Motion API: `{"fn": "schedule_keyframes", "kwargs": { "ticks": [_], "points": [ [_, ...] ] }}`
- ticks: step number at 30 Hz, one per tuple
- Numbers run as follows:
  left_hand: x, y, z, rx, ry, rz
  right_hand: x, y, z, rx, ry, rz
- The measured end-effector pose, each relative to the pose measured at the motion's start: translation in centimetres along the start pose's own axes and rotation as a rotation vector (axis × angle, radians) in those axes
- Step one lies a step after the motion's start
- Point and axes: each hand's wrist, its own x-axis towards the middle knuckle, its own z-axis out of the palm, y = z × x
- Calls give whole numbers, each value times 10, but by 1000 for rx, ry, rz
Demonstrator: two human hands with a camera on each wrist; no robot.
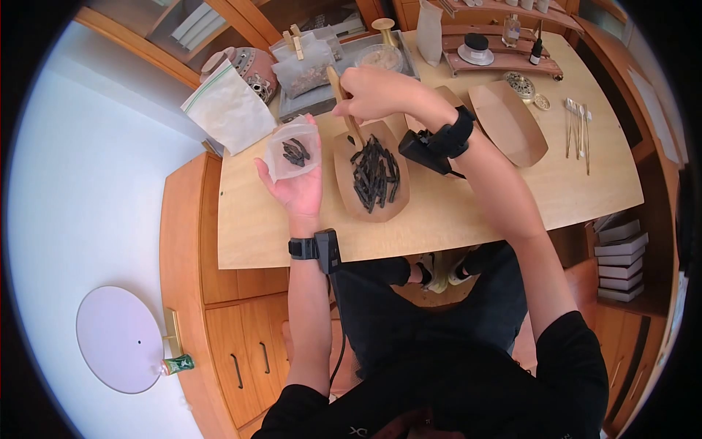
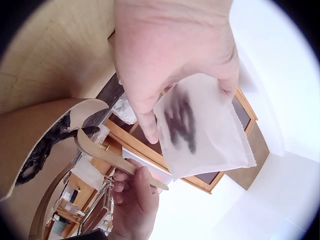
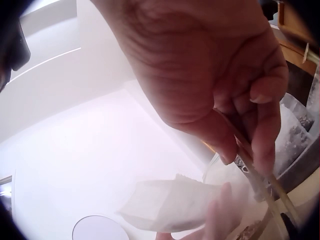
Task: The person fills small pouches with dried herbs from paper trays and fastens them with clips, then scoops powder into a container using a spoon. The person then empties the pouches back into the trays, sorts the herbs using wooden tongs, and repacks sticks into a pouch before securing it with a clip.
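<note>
My left hand (image 1: 300, 194), palm up, holds a small translucent white bag (image 1: 287, 170) between thumb and fingers. Several dark stick-like pieces (image 1: 295, 152) show through it, and as a blurred dark patch in the left wrist view. To its right, my right hand (image 1: 384, 95) pinches wooden tongs (image 2: 112, 157), tips pointing down. At the tips is one dark piece (image 2: 91, 130), over the near brown paper tray (image 1: 384, 214). That tray holds a heap of dark, thin, wrinkled sticks (image 1: 374, 175).
Another brown paper tray (image 1: 504, 124) lies right, near thin tools (image 1: 579, 124). A zip bag (image 1: 230, 110) leans by a pinkish pot (image 1: 256, 66) at back left. Clipped bags (image 1: 307, 69) stand on a grey tray. A wooden rack (image 1: 504, 47) with jars is at back right.
</note>
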Motion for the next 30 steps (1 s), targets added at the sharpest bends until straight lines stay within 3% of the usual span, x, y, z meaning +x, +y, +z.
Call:
{"fn": "schedule_keyframes", "kwargs": {
  "ticks": [11,17,20,22,23,25,28,30],
  "points": [
    [-2,0,1,199,41,83,-12,4,-32,236,112,-55],
    [0,6,-6,99,31,63,-20,-12,-41,141,108,-68],
    [0,8,-9,-8,46,58,-30,-23,-49,158,192,-120],
    [2,10,-12,-73,47,68,-36,-29,-51,210,376,-260],
    [2,14,-20,-75,46,72,-40,-35,-52,209,373,-264],
    [2,21,-30,-92,17,54,-49,-48,-52,419,413,-479],
    [2,18,-27,-51,148,134,-48,-58,-46,280,417,-593],
    [0,18,-29,-38,93,138,-43,-61,-35,233,363,-619]
  ]
}}
